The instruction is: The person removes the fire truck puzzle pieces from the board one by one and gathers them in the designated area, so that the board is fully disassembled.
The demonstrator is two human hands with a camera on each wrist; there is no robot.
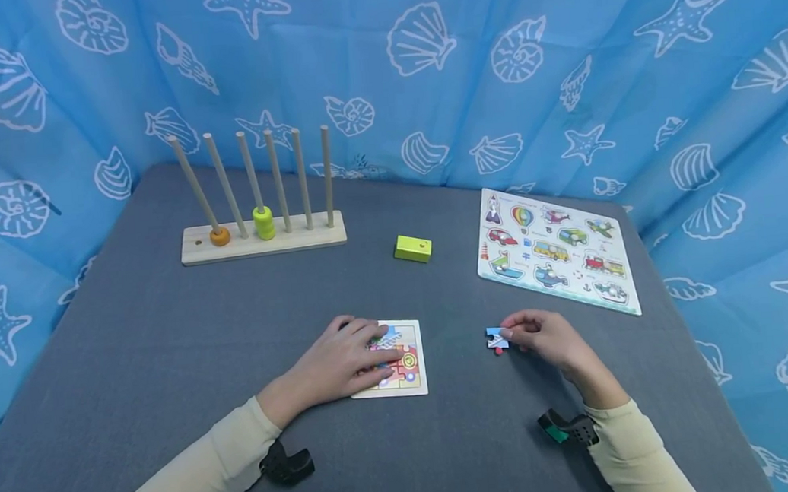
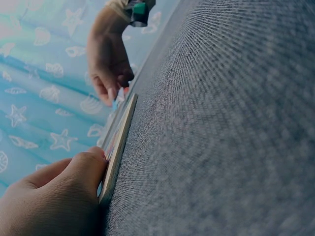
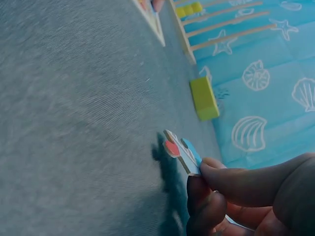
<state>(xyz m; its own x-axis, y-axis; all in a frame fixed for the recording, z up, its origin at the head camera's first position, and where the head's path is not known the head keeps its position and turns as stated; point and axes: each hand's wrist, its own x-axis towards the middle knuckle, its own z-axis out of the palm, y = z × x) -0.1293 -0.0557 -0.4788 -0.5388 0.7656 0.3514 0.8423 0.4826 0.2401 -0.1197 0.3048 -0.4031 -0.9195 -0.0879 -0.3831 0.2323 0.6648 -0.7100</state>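
My left hand (image 1: 347, 360) lies over a small square jigsaw puzzle (image 1: 414, 389) in a pale wooden frame, fingers spread across its coloured pieces. In the left wrist view the thumb sits right at the edge of the frame (image 2: 118, 152). The hand hides the puzzle's left part. To the right of the puzzle, my right hand (image 1: 544, 338) pinches a jigsaw piece (image 1: 496, 338) between thumb and fingers. This piece (image 3: 182, 152) is blue and white with a red knob, and its shadow falls on the cloth below.
At the back left stands a wooden peg rack (image 1: 263, 244) with orange and green beads. A yellow-green block (image 1: 412, 248) lies behind the puzzle. A white vehicle peg board (image 1: 552, 250) lies at the back right. A blue shell-print curtain (image 1: 382, 71) borders the grey table (image 1: 450, 455).
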